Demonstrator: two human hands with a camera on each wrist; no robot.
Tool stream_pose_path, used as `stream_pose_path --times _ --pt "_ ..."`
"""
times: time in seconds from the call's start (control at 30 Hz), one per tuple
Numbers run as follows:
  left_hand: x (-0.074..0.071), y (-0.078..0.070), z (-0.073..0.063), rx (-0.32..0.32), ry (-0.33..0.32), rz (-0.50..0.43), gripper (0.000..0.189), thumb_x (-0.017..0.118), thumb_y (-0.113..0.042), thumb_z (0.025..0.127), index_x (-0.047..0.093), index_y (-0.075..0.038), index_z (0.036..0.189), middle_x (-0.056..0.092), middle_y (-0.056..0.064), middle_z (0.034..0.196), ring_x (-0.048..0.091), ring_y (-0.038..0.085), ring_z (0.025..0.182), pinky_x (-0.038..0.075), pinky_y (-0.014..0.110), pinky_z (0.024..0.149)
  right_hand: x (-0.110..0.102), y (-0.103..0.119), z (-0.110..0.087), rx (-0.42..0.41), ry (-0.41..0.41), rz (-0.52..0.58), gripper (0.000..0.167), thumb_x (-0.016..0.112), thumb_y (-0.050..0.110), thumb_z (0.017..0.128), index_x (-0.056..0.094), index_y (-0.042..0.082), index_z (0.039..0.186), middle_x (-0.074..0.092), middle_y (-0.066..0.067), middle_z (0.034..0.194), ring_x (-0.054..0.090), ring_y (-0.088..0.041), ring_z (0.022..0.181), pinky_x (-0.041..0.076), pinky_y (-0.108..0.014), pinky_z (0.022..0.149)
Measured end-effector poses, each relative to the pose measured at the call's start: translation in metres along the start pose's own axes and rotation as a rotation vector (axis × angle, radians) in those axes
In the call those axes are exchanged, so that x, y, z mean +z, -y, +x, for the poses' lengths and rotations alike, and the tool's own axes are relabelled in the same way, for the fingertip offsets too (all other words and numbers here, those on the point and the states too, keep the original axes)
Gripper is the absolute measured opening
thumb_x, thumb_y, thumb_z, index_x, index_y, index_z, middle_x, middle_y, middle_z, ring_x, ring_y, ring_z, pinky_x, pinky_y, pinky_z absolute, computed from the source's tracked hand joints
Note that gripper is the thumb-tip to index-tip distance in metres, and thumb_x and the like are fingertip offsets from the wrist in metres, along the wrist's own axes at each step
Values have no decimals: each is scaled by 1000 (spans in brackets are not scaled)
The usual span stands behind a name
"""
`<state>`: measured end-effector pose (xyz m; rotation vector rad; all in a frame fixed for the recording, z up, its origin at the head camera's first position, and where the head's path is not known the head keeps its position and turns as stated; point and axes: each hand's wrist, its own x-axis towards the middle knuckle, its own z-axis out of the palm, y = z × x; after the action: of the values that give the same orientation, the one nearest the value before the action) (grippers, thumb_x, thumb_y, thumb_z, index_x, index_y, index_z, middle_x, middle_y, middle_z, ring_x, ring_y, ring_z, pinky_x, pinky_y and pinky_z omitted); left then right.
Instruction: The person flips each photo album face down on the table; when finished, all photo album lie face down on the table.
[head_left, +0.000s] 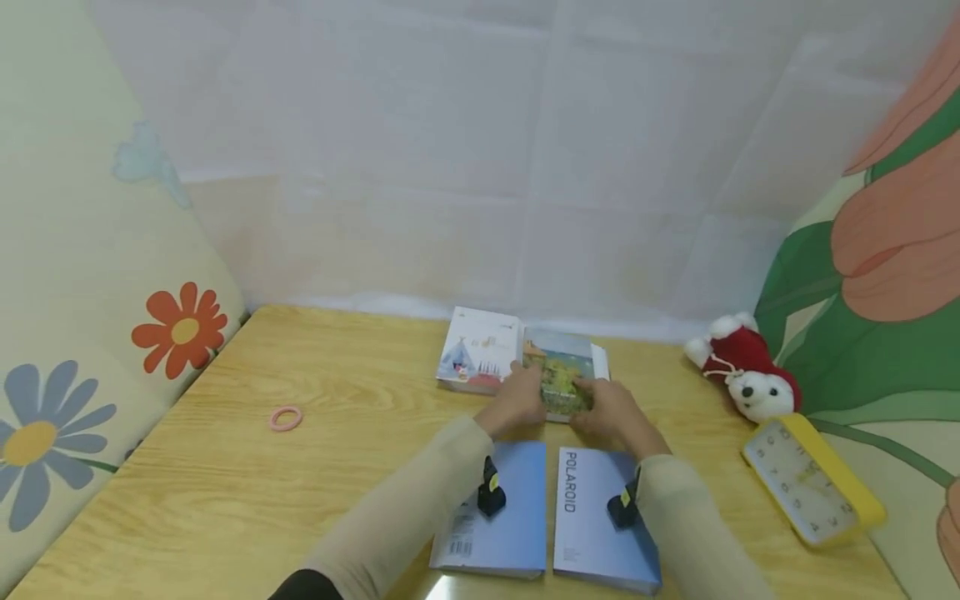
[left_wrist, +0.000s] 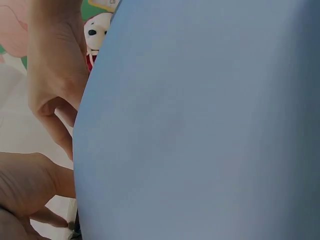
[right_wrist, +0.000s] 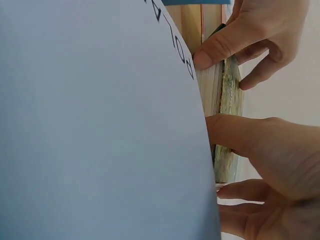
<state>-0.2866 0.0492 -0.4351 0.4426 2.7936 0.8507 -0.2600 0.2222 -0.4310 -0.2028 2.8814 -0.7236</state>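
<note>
A thick book with a green landscape cover [head_left: 558, 354] lies at the back middle of the table, between my hands. My left hand [head_left: 517, 398] grips its near left part; in the right wrist view the left thumb is on the page edges. On the near right side my right hand [head_left: 611, 408] holds the same book, its thumb [right_wrist: 232, 131] across the near edge. A white book with a tent picture [head_left: 480, 346] lies directly left of it. Nearer to me, under my wrists, are two blue albums, the left one [head_left: 517, 500] and the right one [head_left: 592, 533] marked POLAROID.
A pink ring [head_left: 286, 418] lies on the table's left part. At the right edge are a white plush dog in red [head_left: 750, 367] and a yellow clock [head_left: 813, 479]. A white cloth [head_left: 450, 167] hangs behind the table.
</note>
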Motion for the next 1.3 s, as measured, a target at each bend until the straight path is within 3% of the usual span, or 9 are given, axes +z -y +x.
stream_pose_path --times 0.23,0.37,0.47,0.73,0.97,1.1,1.2,1.3 --pt "-4 2 -11 31 3 29 62 78 2 70 55 7 127 48 29 124 55 33 98 54 46 87 2 9 -11 -19 -9 -19 73 82 17 75 54 1 140 58 -25 134 58 -41 115 47 -57 98" --pt "-2 1 -20 78 7 57 57 77 0 71 56 7 124 52 26 120 54 31 99 53 45 89 5 8 -19 -35 -26 -29 70 82 18 75 56 -2 137 58 -24 134 56 -44 119 46 -57 99" --pt "-2 -1 -23 104 -17 48 58 79 -1 70 57 7 123 55 24 116 54 31 99 52 45 89 6 7 -25 -43 -56 -18 69 82 17 77 55 -2 137 56 -24 136 54 -46 121 44 -58 101" --pt "-7 -3 -30 95 -76 50 64 86 -4 67 58 7 123 58 21 109 55 30 99 52 45 90 11 15 -31 -85 -112 43 70 84 12 74 55 -4 136 56 -25 136 55 -46 120 45 -56 100" --pt "-16 -10 -39 86 -120 -47 95 88 -2 64 40 9 145 52 26 120 56 32 100 53 44 90 16 21 -32 -114 -153 65 81 86 22 76 48 -3 143 60 -26 128 61 -39 111 48 -54 98" --pt "-21 -18 -47 120 -155 -50 110 91 -6 63 27 8 152 49 29 130 57 36 107 52 45 94 17 26 -35 -105 -140 104 89 83 28 80 36 2 152 56 -26 135 59 -38 114 46 -53 100" --pt "-25 -25 -52 137 -167 -44 112 92 -10 64 25 8 152 45 29 139 55 38 116 49 47 100 17 28 -37 -98 -127 121 90 80 30 84 29 3 155 48 -27 143 54 -40 122 42 -54 105" --pt "-29 -30 -54 164 -195 -70 99 85 -11 74 26 9 151 44 26 143 53 36 120 46 46 103 14 29 -37 -99 -119 112 90 76 30 88 23 3 157 48 -27 144 57 -40 119 44 -53 103"
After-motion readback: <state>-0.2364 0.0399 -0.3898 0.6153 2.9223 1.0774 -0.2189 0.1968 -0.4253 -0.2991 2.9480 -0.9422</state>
